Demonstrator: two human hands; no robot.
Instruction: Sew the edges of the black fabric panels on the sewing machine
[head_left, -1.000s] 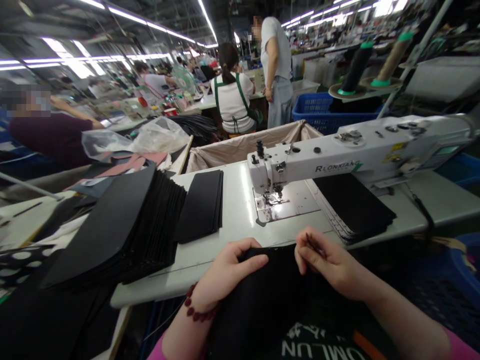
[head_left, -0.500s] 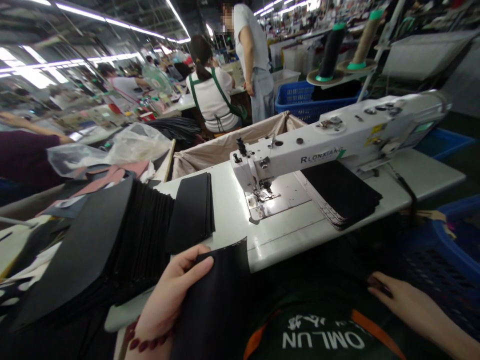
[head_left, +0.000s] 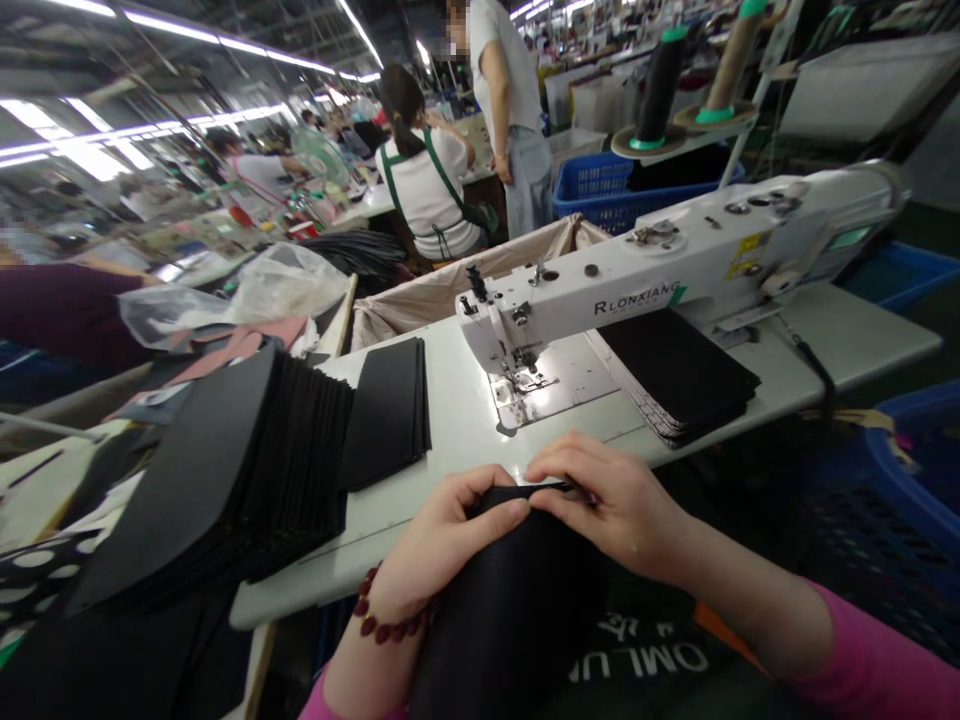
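My left hand (head_left: pixel 472 525), with a dark red bead bracelet at the wrist, is closed on the upper edge of a black fabric piece (head_left: pixel 502 620). The piece hangs down over my lap, in front of the table edge. My right hand (head_left: pixel 607 495) meets it from the other side, fingers and thumb pinched at the same edge. A small dark thing shows inside the right hand; its kind is hidden. Just beyond both hands stands a white sewing machine (head_left: pixel 570 300), its needle area lit. Black pieces with pale edges (head_left: pixel 675 375) are stacked under its arm.
To the left are a small stack of black panels (head_left: pixel 386 415) and a large leaning stack (head_left: pixel 195 450). Blue baskets (head_left: pixel 915 480) stand at the right. A cloth-lined bin (head_left: pixel 420 300) and thread cones (head_left: pixel 660 90) are behind the table (head_left: pixel 457 400). Other people work farther back.
My right hand has come from the lower right to the top edge of the black fabric piece. My left hand has moved right with the piece, whose edge is now bunched between both hands.
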